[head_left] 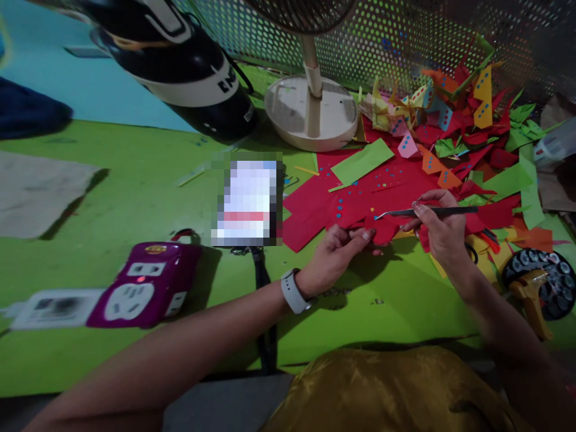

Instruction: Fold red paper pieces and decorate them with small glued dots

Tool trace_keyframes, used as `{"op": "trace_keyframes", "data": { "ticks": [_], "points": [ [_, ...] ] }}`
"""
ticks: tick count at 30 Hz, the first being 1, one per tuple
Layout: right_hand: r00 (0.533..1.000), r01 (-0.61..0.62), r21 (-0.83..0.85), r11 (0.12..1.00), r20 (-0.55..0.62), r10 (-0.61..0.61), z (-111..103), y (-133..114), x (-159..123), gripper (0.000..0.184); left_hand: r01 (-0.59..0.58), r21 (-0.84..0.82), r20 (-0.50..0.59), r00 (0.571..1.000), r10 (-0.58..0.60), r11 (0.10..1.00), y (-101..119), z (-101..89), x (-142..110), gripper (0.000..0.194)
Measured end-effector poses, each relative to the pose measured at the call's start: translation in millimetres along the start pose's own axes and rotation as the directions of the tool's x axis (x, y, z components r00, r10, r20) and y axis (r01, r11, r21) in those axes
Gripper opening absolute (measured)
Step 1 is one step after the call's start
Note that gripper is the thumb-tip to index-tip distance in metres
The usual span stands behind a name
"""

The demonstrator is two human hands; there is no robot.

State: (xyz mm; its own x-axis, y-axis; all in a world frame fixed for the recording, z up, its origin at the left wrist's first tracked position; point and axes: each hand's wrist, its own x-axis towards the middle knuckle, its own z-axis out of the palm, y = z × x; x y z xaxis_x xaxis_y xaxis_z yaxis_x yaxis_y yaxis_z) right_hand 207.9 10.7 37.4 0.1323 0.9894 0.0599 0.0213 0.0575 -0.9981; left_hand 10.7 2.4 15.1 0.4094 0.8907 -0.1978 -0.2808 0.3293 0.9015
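My left hand (344,251), with a pale watch strap (294,292) at the wrist, pinches the edge of a small red paper piece (384,230). In my right hand (440,225) is a pair of dark tweezers (443,210), held like a pen. Their thin tip points left, just above the red piece, and a tiny blue bit (376,217) shows at it. Whether the tips grip that bit I cannot tell. Red paper sheets (310,204) lie beyond my hands, strewn with small blue bits (339,209).
Folded and cut colored paper (483,99) heaps at the back right. A fan base (315,129) and large black bottle (189,84) stand behind. Left are a blurred-out phone (247,201) and a purple power socket (144,282). A black round tray (558,282) sits far right.
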Motion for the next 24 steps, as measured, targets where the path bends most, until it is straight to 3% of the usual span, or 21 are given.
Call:
{"op": "trace_keyframes", "data": {
  "ticks": [24],
  "points": [
    [1.000, 0.009, -0.048, 0.999, -0.014, -0.010, 2.8, -3.4, -2.3, 0.028, -0.019, 0.004, -0.026, 0.999, 0.019, 1.000, -6.1, -3.5, 0.0, 0.044]
  ]
}}
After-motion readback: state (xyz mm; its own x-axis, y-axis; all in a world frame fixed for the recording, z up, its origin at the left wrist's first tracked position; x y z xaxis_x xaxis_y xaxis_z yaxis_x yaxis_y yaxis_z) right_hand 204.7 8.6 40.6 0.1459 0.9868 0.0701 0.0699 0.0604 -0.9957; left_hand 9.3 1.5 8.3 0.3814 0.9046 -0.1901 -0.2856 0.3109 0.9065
